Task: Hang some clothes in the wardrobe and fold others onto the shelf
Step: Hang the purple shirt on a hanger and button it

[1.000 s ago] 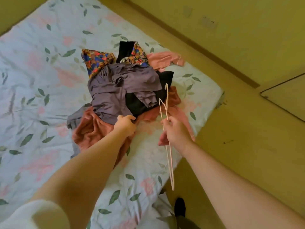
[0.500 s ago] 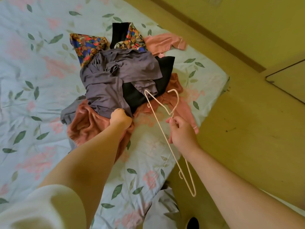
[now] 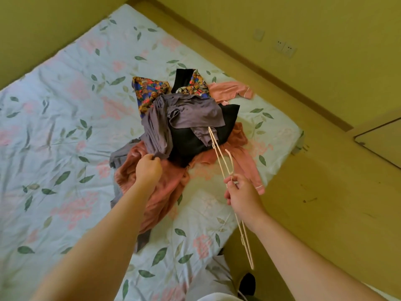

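The purple-grey garment (image 3: 191,114) lies on top of a heap of clothes near the foot corner of the bed. The left hand (image 3: 148,170) has its fingers curled around the garment's lower edge, which is bunched in its grip. Under it sit a black garment (image 3: 191,144) and a salmon-pink garment (image 3: 165,192) that spreads towards the person. A bright patterned piece (image 3: 149,90) and a pink top (image 3: 230,90) stick out at the far side.

Just to the right, the right hand (image 3: 243,196) pinches a pale pink wire hanger (image 3: 220,159) between thumb and fingertips (close to the base of the hook). One end of the hanger reaches over the black garment and the other points back towards the person.

The heap rests on a leaf-and-flower bedsheet (image 3: 54,127). Beside the bed is a yellowish floor (image 3: 325,192), and wall sockets (image 3: 285,48) sit on the far wall.
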The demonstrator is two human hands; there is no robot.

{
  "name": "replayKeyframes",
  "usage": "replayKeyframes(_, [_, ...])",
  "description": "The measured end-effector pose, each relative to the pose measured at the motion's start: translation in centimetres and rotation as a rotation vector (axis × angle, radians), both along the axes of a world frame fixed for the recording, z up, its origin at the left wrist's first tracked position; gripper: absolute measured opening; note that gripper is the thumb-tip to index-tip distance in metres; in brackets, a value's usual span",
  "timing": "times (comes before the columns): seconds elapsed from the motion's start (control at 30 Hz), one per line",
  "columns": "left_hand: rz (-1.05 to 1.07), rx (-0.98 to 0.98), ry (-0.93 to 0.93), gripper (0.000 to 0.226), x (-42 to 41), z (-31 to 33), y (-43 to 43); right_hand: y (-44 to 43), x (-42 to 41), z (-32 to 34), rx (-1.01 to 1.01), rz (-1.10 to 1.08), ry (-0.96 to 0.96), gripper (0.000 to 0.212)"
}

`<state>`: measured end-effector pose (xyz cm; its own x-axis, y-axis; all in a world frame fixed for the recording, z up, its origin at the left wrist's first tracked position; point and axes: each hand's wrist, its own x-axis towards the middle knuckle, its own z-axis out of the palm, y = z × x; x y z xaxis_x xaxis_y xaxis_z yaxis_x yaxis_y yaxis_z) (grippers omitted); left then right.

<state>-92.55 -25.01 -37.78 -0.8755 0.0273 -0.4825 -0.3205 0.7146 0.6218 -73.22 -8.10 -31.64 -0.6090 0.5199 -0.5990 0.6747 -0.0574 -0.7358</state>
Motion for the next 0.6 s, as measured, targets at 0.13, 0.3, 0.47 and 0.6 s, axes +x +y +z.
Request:
replayKeyframes(0.13, [0.003,0.027,0.146,0.025,2.2,5.1,-1.5,-0.6,0.9,3.0,0.015,0.068,0.060,0.011])
replayKeyframes(0.3, [0.029,0.147,0.309,0.020,6.9,12.8,-2.0,-1.0,2.7,6.9,0.092,0.127,0.141,0.004])
replayKeyframes(0.47, [-0.007,0.211,0.520,0.015,11.3,20.2,-1.3,-0.8,5.0,10.6,0.124,0.149,0.191,0.013])
replayKeyframes(0.6, [-0.021,0.355,0.576,0.014,14.6,26.1,-0.6,-0.3,6.5,13.4,0.132,0.159,0.269,0.015])
